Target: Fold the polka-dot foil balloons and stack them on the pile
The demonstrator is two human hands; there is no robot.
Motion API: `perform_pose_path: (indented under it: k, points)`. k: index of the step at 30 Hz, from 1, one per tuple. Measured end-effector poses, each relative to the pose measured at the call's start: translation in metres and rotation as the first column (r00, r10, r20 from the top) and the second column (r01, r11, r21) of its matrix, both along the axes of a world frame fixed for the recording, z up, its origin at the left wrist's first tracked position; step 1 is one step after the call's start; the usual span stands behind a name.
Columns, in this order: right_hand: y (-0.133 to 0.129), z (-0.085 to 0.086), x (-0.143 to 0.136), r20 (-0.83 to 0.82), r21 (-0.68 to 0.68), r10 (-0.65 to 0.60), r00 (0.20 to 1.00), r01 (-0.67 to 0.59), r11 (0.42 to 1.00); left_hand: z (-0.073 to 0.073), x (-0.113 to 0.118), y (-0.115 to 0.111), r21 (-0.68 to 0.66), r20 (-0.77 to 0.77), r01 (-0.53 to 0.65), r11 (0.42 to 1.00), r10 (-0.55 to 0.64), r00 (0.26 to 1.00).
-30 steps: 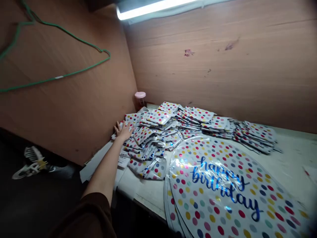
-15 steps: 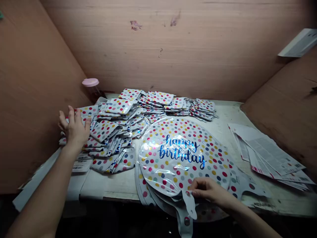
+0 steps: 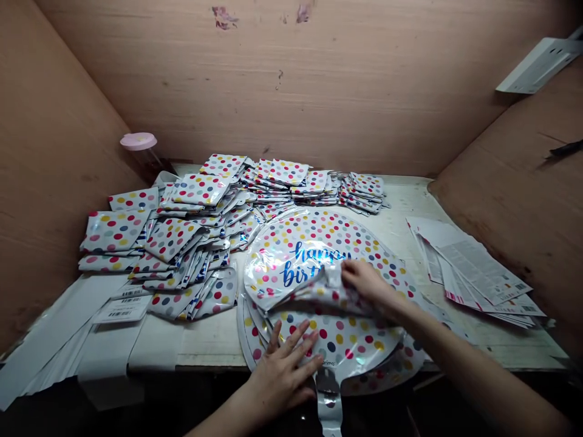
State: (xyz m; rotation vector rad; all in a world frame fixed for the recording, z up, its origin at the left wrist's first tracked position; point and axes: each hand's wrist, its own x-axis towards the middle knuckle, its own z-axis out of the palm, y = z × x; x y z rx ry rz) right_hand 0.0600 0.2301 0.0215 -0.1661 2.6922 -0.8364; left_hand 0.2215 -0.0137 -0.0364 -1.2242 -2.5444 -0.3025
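Observation:
Flat foil balloons (image 3: 314, 227) with coloured dots and blue "happy birthday" lettering lie stacked at the table's front edge. My right hand (image 3: 367, 285) pinches the tail end of the top balloon and holds its lower part folded up over the lettering. Fingers spread, my left hand (image 3: 291, 364) rests on the lower left of the balloon just beneath, close to the fold. That lower balloon's tail (image 3: 328, 403) hangs over the edge. To the left is a heap of folded dotted balloons (image 3: 182, 243), apart from both hands.
Smaller piles of folded balloons (image 3: 364, 191) line the back. Printed cards (image 3: 478, 267) lie fanned on the right, and white paper sheets with barcode labels (image 3: 122, 309) at the left front. A pink-lidded cup (image 3: 139, 142) stands in the back left corner. Cardboard walls (image 3: 273, 91) enclose the table.
My left hand has come from the folded heap to the balloon stack. My right hand has lifted the top balloon's tail up and away, folding its lower part over. The view has shifted slightly.

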Motion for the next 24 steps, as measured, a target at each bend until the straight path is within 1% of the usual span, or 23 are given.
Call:
perform_pose_path:
  k: [3, 5, 7, 8, 10, 11, 13, 14, 16, 17, 18, 19, 20, 21, 23, 24]
  points:
    - [-0.013, 0.01, -0.079, -0.139, 0.132, -0.092, 0.986, 0.111, 0.985, 0.007, 0.005, -0.004, -0.028, 0.114, 0.04, 0.999, -0.036, 0.993]
    - [-0.02, 0.013, -0.121, -0.2, 0.199, -0.146, 0.969, 0.186, 0.962, 0.014, 0.007, -0.004, -0.019, 0.195, 0.031, 0.999, -0.027, 0.98]
    - [-0.026, 0.014, -0.144, -0.251, 0.241, -0.17, 0.953, 0.232, 0.942, 0.023, -0.003, -0.003, 0.015, 0.237, -0.029, 0.999, 0.024, 0.971]
    - [-0.03, 0.014, -0.148, -0.28, 0.251, -0.168, 0.945, 0.241, 0.938, 0.027, -0.015, -0.002, 0.032, 0.233, -0.083, 0.996, 0.073, 0.97]
    - [-0.036, 0.014, -0.143, -0.361, 0.25, -0.141, 0.922, 0.241, 0.938, 0.035, -0.052, -0.001, 0.037, 0.196, -0.201, 0.979, 0.19, 0.962]
    - [-0.038, 0.015, -0.134, -0.414, 0.243, -0.12, 0.902, 0.236, 0.941, 0.036, -0.074, -0.001, 0.021, 0.17, -0.243, 0.97, 0.236, 0.957]
    - [-0.038, 0.015, -0.107, -0.515, 0.232, -0.054, 0.856, 0.2, 0.952, 0.034, -0.119, -0.004, -0.034, 0.161, -0.285, 0.958, 0.287, 0.944]
    - [-0.034, 0.014, -0.091, -0.546, 0.234, -0.006, 0.838, 0.159, 0.959, 0.03, -0.139, -0.006, -0.063, 0.173, -0.317, 0.946, 0.323, 0.93]
    - [-0.017, 0.007, -0.057, -0.56, 0.263, 0.15, 0.814, 0.003, 0.965, 0.021, -0.165, -0.01, -0.115, 0.2, -0.37, 0.922, 0.387, 0.9]
    - [-0.005, 0.001, -0.041, -0.539, 0.289, 0.264, 0.8, -0.119, 0.95, 0.018, -0.172, -0.012, -0.132, 0.208, -0.388, 0.912, 0.408, 0.889]
    - [0.01, -0.006, -0.029, -0.516, 0.323, 0.413, 0.75, -0.276, 0.905, 0.015, -0.176, -0.014, -0.141, 0.211, -0.399, 0.906, 0.421, 0.882]
    - [0.026, -0.014, -0.019, -0.491, 0.335, 0.474, 0.731, -0.343, 0.877, 0.014, -0.177, -0.017, -0.143, 0.211, -0.409, 0.901, 0.432, 0.877]
    - [0.042, -0.022, -0.014, -0.463, 0.336, 0.507, 0.728, -0.385, 0.86, 0.014, -0.177, -0.019, -0.139, 0.208, -0.424, 0.895, 0.445, 0.871]
    - [0.058, -0.029, -0.011, -0.445, 0.329, 0.514, 0.733, -0.4, 0.855, 0.016, -0.176, -0.021, -0.131, 0.203, -0.443, 0.887, 0.461, 0.864]
    - [0.086, -0.039, -0.015, -0.434, 0.309, 0.47, 0.769, -0.363, 0.879, 0.022, -0.176, -0.028, -0.107, 0.184, -0.47, 0.876, 0.483, 0.856]
    - [0.097, -0.041, -0.019, -0.443, 0.301, 0.442, 0.78, -0.335, 0.893, 0.024, -0.178, -0.032, -0.092, 0.171, -0.463, 0.881, 0.472, 0.865]
